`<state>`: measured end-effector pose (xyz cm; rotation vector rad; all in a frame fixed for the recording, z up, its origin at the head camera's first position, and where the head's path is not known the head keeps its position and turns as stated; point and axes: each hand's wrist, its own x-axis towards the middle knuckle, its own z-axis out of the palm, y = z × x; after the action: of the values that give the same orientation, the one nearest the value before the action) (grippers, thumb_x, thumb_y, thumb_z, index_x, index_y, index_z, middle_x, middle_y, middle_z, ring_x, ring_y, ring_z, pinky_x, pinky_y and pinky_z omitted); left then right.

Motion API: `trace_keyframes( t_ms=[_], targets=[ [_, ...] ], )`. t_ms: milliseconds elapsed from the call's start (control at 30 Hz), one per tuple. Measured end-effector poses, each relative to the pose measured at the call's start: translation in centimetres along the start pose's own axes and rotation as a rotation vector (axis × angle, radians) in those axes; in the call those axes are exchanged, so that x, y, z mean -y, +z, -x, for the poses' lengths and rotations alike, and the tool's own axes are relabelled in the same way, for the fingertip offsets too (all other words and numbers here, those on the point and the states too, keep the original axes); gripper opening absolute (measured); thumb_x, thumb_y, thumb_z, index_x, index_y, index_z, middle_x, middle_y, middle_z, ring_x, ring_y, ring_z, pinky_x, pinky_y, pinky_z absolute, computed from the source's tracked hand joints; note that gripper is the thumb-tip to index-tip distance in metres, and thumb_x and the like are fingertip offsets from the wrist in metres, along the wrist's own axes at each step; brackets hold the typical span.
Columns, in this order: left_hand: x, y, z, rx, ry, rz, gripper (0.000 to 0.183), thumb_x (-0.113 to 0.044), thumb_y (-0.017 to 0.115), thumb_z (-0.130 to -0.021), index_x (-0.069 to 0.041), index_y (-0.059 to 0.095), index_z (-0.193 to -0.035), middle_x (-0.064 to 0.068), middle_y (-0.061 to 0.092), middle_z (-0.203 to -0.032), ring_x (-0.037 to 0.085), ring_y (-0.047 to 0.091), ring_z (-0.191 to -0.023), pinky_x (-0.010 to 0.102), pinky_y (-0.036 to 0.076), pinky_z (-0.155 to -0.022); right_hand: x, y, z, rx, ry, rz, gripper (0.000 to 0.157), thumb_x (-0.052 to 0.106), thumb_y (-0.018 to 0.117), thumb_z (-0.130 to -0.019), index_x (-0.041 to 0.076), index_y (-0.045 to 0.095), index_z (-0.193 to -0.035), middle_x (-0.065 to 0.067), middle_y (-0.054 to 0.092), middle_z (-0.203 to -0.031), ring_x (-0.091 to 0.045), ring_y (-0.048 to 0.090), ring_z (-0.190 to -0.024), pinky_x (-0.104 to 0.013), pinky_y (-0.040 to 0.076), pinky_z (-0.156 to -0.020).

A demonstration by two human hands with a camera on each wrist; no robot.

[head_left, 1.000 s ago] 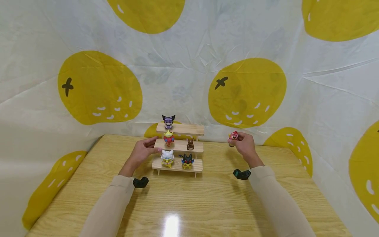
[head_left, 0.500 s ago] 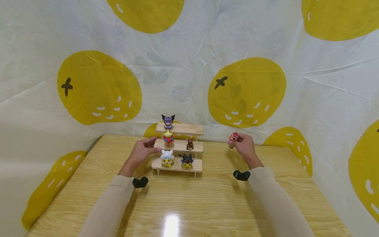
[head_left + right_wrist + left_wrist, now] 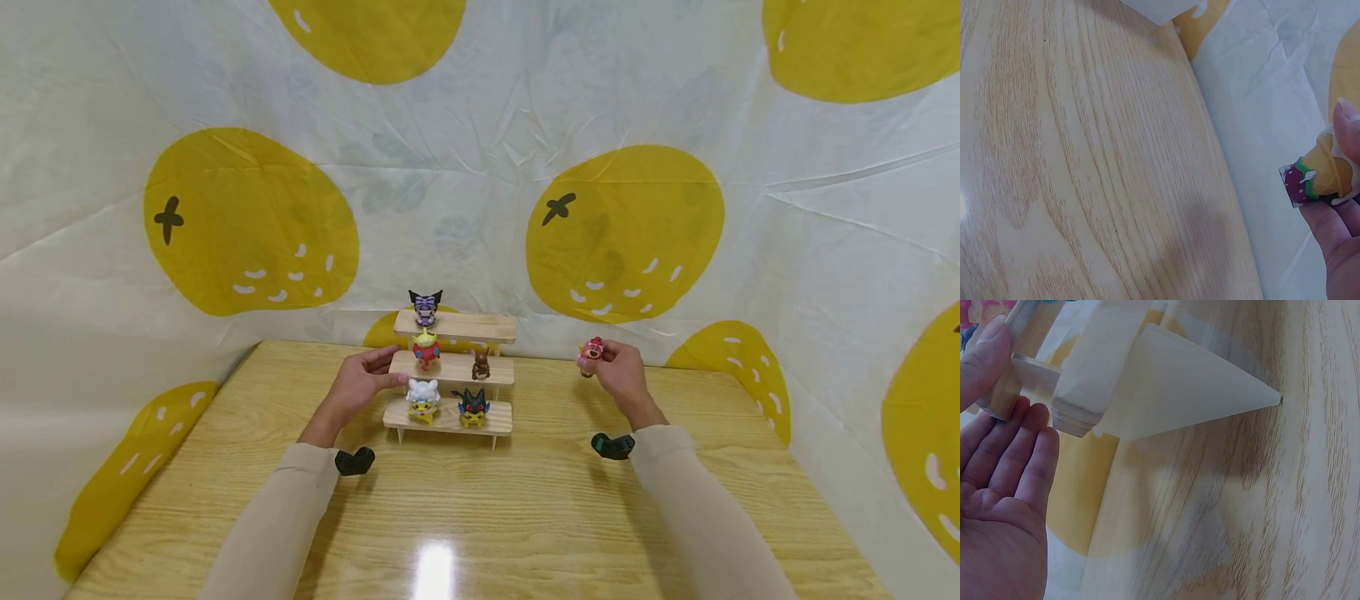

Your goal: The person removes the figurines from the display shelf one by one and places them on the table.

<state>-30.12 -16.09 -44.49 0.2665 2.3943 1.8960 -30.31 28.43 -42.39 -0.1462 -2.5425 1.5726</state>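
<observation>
A three-tier wooden display stand (image 3: pixel 450 421) stands on the table. My left hand (image 3: pixel 360 385) grips the left end of its middle shelf, with the thumb (image 3: pixel 988 359) on one side and fingertips on the other. To the right of the stand, my right hand (image 3: pixel 624 373) pinches a small pink figurine (image 3: pixel 591 350) above the table. In the right wrist view its lower part, an ice-cream cone (image 3: pixel 1330 172), shows between thumb and fingers. A black-and-purple figurine (image 3: pixel 426 308) sits on the top shelf, at the left.
The middle shelf carries a red figurine with a yellow-green head (image 3: pixel 427 352) and a brown one (image 3: pixel 481 364). Below are a white-capped yellow figurine (image 3: pixel 423 402) and a black-capped one (image 3: pixel 473 408). A curtain with yellow fruit (image 3: pixel 630 233) hangs behind the wooden table (image 3: pixel 525 517).
Hardly anything differs. The pink figurine in my right hand has tilted very slightly; my left hand stays on the display stand.
</observation>
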Motion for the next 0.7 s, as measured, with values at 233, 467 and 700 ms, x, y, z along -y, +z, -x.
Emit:
trace_keyframes(
  t_ms=[233,467,700],
  targets=[
    [0.03,-0.04,-0.04,0.001,-0.007,0.003,0.069,-0.016,0.08,-0.093,-0.005,0.05,-0.155,0.02,0.052,-0.157,0.034,0.05,-0.148,0.046,0.047,-0.117,-0.3,0.05,0.1,0.005,-0.012,-0.004,0.045,0.012,0.074,-0.097,-0.008,0.062,-0.136,-0.028,0.068,-0.127,-0.003,0.061,-0.087,-0.013,0.053,-0.073],
    [0.03,-0.1,0.14,0.014,-0.007,0.001,0.07,-0.018,0.08,-0.094,-0.007,0.05,-0.156,0.019,0.048,-0.16,0.034,0.046,-0.15,0.047,0.044,-0.12,-0.7,-0.07,0.32,0.015,0.001,0.001,0.048,0.016,0.075,-0.098,-0.006,0.062,-0.138,-0.027,0.068,-0.13,-0.005,0.062,-0.09,-0.021,0.059,-0.082],
    [-0.01,-0.16,0.11,0.014,0.002,-0.004,0.07,-0.018,0.079,-0.094,-0.004,0.048,-0.156,0.019,0.046,-0.162,0.035,0.043,-0.152,0.049,0.044,-0.12,-0.85,-0.03,0.33,-0.002,-0.027,0.005,0.039,0.014,0.075,-0.097,-0.008,0.067,-0.128,-0.028,0.072,-0.12,-0.003,0.064,-0.082,-0.028,0.062,-0.082]
  ],
)
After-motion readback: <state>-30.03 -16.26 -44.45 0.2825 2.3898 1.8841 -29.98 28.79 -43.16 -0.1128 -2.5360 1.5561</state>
